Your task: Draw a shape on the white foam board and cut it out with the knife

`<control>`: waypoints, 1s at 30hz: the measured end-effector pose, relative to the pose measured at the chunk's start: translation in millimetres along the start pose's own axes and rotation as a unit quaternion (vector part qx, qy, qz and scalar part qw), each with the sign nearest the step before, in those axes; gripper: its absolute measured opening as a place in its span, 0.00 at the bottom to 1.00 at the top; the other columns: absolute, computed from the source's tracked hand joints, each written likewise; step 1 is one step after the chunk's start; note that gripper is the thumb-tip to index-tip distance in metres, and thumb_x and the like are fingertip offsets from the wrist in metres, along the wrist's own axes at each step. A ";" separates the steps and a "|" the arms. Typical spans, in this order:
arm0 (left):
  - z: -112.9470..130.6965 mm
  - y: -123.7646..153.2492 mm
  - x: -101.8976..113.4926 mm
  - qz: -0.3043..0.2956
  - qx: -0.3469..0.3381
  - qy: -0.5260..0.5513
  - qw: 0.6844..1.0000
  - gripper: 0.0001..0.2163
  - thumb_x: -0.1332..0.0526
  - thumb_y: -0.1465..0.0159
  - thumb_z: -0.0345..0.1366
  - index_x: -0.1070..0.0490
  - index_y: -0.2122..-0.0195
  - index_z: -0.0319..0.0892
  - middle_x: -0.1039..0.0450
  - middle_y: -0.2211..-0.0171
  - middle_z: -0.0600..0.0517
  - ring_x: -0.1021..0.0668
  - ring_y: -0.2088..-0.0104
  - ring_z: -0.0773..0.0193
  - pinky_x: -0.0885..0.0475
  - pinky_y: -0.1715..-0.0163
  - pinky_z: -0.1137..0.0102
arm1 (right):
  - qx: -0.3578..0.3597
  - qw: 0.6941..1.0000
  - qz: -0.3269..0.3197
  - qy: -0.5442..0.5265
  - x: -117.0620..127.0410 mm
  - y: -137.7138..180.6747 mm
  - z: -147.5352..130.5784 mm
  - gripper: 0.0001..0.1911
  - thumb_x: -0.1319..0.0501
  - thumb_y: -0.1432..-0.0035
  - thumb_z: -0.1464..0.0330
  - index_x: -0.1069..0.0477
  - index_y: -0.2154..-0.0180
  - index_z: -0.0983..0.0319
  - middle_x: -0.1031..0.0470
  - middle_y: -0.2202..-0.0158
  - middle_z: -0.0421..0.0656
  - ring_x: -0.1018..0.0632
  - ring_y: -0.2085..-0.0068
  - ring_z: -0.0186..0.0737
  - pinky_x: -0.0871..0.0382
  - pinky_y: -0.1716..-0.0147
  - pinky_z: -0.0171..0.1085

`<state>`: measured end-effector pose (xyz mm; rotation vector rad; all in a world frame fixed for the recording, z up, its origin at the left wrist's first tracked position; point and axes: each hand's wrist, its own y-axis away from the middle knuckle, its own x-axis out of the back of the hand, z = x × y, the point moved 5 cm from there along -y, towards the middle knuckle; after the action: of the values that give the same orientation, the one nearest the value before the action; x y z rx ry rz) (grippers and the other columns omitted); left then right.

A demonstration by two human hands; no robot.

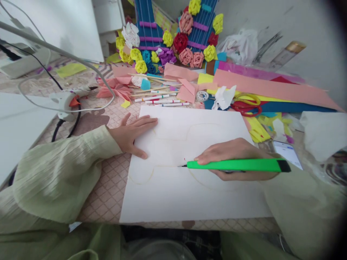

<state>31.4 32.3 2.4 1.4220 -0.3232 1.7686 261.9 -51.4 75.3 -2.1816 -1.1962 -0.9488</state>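
A large white sheet (173, 198) lies on the table, with a faint yellowish outline of curves and straight lines drawn on it. My left hand (132, 135) rests flat on the sheet's left edge, fingers spread. In my right hand (235, 153) is a green utility knife (233, 165), held almost level. Its thin dark tip touches or hovers just over the straight line near the sheet's middle; I cannot tell which. The right hand's lower fingers are partly hidden behind the knife body.
Behind the sheet lie several markers (166, 102), red and yellow scissors (246, 104), and pink crepe paper (265, 86). Blue guitar shapes (149, 25) with paper flowers stand at the back. A glue gun (65, 101) with its cable is at left, a phone (287, 153) at right.
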 end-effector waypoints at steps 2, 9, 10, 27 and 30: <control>-0.4 -0.1 -0.5 0.002 -0.001 0.000 1.000 0.50 0.42 0.54 0.62 0.64 0.36 0.46 0.61 0.34 0.43 0.56 0.36 0.43 0.70 0.47 0.38 | 0.000 1.000 -0.003 -0.003 1.1 0.5 -0.7 0.15 0.44 0.45 0.73 0.30 0.54 0.63 0.23 0.58 0.45 0.23 0.56 0.32 0.29 0.58 0.27; -1.6 -0.1 -1.3 0.004 0.001 -0.005 1.000 0.49 0.43 0.53 0.63 0.65 0.36 0.48 0.61 0.34 0.44 0.56 0.36 0.43 0.70 0.47 0.39 | -0.014 1.000 -0.011 -0.011 2.5 3.7 0.5 0.15 0.44 0.45 0.73 0.31 0.54 0.62 0.23 0.57 0.45 0.23 0.57 0.32 0.29 0.58 0.28; -1.5 0.1 -1.3 0.002 0.002 -0.006 1.000 0.49 0.43 0.53 0.63 0.65 0.36 0.48 0.61 0.34 0.44 0.57 0.36 0.43 0.70 0.47 0.39 | -0.015 1.000 -0.010 -0.013 2.5 4.7 1.2 0.15 0.44 0.45 0.73 0.31 0.54 0.62 0.23 0.57 0.45 0.23 0.57 0.32 0.29 0.58 0.28; -1.0 0.8 -1.0 -0.001 0.008 0.001 1.000 0.49 0.44 0.53 0.63 0.66 0.36 0.49 0.62 0.34 0.44 0.56 0.36 0.44 0.71 0.46 0.41 | -0.027 1.000 -0.002 -0.011 3.0 10.8 3.8 0.16 0.42 0.45 0.72 0.31 0.54 0.62 0.23 0.58 0.45 0.23 0.57 0.31 0.30 0.59 0.26; -0.5 1.0 -0.3 0.001 0.011 0.003 1.000 0.49 0.44 0.53 0.62 0.65 0.36 0.49 0.61 0.34 0.44 0.56 0.36 0.43 0.71 0.46 0.40 | -0.030 1.000 0.002 -0.006 3.7 10.4 3.3 0.15 0.42 0.45 0.72 0.30 0.54 0.61 0.23 0.58 0.44 0.23 0.58 0.31 0.29 0.59 0.25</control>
<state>30.4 31.9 2.2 1.4312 -0.3032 1.7827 273.4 -52.5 75.3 -2.2380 -1.1826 -0.9839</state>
